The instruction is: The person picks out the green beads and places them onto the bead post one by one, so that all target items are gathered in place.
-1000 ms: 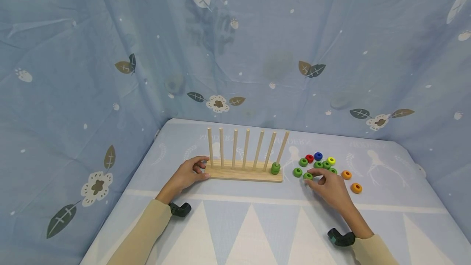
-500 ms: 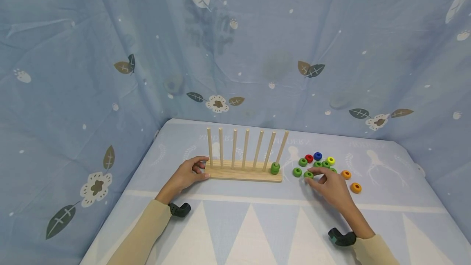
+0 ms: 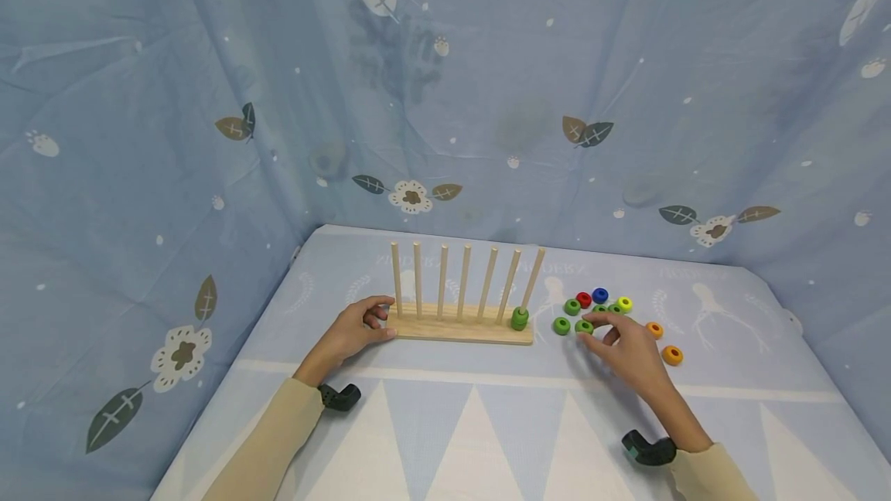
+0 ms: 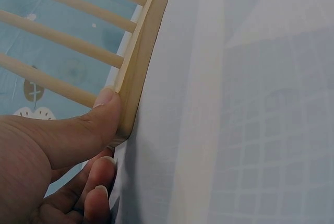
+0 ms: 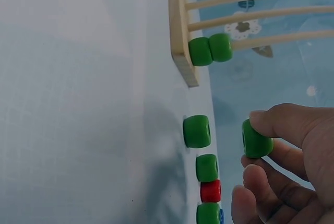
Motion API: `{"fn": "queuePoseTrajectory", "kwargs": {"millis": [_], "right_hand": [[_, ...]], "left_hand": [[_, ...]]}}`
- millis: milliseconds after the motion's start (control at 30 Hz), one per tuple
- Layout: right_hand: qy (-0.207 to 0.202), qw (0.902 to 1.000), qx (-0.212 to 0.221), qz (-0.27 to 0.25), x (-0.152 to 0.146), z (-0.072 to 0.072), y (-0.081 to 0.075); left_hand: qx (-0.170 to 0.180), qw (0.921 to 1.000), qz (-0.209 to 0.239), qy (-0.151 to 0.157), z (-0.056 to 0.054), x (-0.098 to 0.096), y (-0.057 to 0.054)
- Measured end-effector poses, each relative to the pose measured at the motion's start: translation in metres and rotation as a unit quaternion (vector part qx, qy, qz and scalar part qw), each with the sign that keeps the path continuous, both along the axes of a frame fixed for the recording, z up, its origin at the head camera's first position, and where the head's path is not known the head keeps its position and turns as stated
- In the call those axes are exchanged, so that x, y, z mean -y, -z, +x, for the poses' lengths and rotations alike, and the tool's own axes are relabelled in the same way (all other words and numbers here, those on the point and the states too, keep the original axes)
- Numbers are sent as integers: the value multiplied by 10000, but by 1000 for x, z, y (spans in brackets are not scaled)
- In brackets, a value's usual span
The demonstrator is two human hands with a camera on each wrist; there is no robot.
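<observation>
A wooden stand (image 3: 445,328) with a row of upright pegs is on the table. Its left end is gripped by my left hand (image 3: 351,332), the thumb (image 4: 99,122) pressed along the base edge and the other fingers behind. Two green beads (image 5: 210,49) are stacked at the bottom of the rightmost peg. My right hand (image 3: 629,354) pinches another green bead (image 5: 256,139) between thumb and fingers, raised off the table in the right wrist view. Beside it, a loose green bead (image 3: 561,325) lies between that hand and the stand.
Behind the right hand lie a red bead (image 3: 583,299), a blue bead (image 3: 600,295), a yellow bead (image 3: 624,304) and several green ones, some partly hidden. Two orange beads (image 3: 672,356) sit to its right. A patterned blue curtain (image 3: 487,99) hangs behind the table.
My right hand, with the green bead pinched in it, has risen slightly. My left hand and the stand have stayed in place.
</observation>
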State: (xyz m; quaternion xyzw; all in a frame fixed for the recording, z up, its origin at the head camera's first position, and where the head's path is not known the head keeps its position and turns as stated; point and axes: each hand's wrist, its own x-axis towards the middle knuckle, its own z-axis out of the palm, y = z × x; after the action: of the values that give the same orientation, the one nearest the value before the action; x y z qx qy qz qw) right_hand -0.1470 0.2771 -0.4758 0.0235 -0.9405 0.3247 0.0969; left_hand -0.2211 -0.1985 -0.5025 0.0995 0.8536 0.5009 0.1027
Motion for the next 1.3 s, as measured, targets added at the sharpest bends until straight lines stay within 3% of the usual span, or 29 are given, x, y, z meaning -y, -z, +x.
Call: {"fn": "queuePoseTrajectory", "kwargs": {"millis": [467, 1300], "right_hand": [[-55, 10000, -48, -2, 5, 1, -14], [-76, 9995, -263, 135, 9, -3, -26]], "left_hand": [[35, 10000, 51, -49, -1, 0, 2], [74, 9999, 16, -77, 0, 0, 1]]}}
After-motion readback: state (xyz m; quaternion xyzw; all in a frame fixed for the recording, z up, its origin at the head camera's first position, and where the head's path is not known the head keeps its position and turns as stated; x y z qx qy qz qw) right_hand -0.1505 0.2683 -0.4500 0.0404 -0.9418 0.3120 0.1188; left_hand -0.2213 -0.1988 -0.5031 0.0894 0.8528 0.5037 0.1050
